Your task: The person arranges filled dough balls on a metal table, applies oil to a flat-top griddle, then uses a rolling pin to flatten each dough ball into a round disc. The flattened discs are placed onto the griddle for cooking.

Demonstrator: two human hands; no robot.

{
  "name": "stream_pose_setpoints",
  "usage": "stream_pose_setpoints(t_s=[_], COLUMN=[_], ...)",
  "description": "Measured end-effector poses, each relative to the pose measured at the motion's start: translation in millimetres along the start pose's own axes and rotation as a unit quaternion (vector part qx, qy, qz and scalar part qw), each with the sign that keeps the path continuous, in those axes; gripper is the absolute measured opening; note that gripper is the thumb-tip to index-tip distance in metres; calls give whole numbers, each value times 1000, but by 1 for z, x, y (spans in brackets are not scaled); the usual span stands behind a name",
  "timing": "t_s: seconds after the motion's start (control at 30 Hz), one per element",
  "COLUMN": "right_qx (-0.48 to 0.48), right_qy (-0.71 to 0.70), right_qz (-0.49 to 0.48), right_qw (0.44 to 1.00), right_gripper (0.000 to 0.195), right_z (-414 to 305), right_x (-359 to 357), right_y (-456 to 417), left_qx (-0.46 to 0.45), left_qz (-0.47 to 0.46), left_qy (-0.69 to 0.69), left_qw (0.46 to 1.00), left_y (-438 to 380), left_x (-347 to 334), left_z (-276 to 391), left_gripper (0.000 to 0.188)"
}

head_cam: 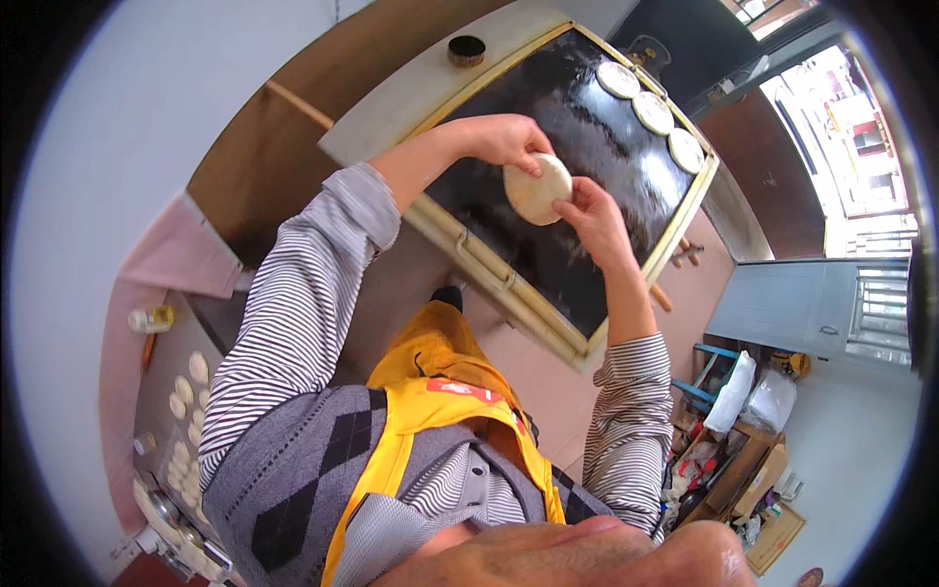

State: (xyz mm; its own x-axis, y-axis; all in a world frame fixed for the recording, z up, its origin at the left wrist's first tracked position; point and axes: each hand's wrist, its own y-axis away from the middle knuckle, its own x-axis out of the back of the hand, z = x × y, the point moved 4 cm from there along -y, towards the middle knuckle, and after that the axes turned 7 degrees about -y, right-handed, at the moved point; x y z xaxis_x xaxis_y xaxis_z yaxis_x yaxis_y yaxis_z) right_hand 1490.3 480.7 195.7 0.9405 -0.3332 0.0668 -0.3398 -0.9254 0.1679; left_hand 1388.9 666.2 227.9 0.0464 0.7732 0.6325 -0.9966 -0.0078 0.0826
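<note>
A round, flat disc of pale dough (pixel 538 189) is held over a black, oily griddle (pixel 506 242). My left hand (pixel 508 143) pinches its upper left rim, the thumb resting on the near face. On the right side, my right hand (pixel 596 219) grips the edge between thumb and fingers. Part of the disc's rim is hidden behind the fingers. Several similar dough rounds (pixel 653 113) lie in a row along the griddle's far right edge. A yellowish metal frame (pixel 506 282) with a bar handle runs around the plate.
A dark round tin (pixel 466 50) stands on the pale ledge left of the griddle. Behind me at left, a worktop (pixel 172 323) bears several dough pieces (pixel 183 396) and a yellow-and-white bottle (pixel 152 320). Boxes and bags (pixel 733 469) are piled at lower right, near a blue stool (pixel 704 374).
</note>
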Motion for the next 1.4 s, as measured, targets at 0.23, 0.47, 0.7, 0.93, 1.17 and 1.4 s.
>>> stream_pose_setpoints(t_s=[0.23,0.47,0.7,0.93,1.17,1.4], right_qx=[81,229,288,214,301,378], right_qy=[291,543,602,621,527,340], right_qz=[142,160,196,202,214,-17], right_qw=[943,792,718,727,765,861], right_gripper=[30,36,33,43,44,29], right_z=[-23,41,73,93,35,-20], right_x=[126,169,169,164,100,-79], right_y=[-261,-396,-416,-405,-372,-159], left_qx=[-24,-14,89,-15,90,381], left_qz=[126,112,124,179,208,434], left_qy=[-175,-483,-398,-328,-10,282], left_qw=[976,868,904,927,974,766], left_y=[-212,-313,-337,-223,55,299], left_x=[137,129,97,97,64,-158], left_z=[-128,-264,-284,-171,-105,-98], left_gripper=[26,61,59,50,31,18])
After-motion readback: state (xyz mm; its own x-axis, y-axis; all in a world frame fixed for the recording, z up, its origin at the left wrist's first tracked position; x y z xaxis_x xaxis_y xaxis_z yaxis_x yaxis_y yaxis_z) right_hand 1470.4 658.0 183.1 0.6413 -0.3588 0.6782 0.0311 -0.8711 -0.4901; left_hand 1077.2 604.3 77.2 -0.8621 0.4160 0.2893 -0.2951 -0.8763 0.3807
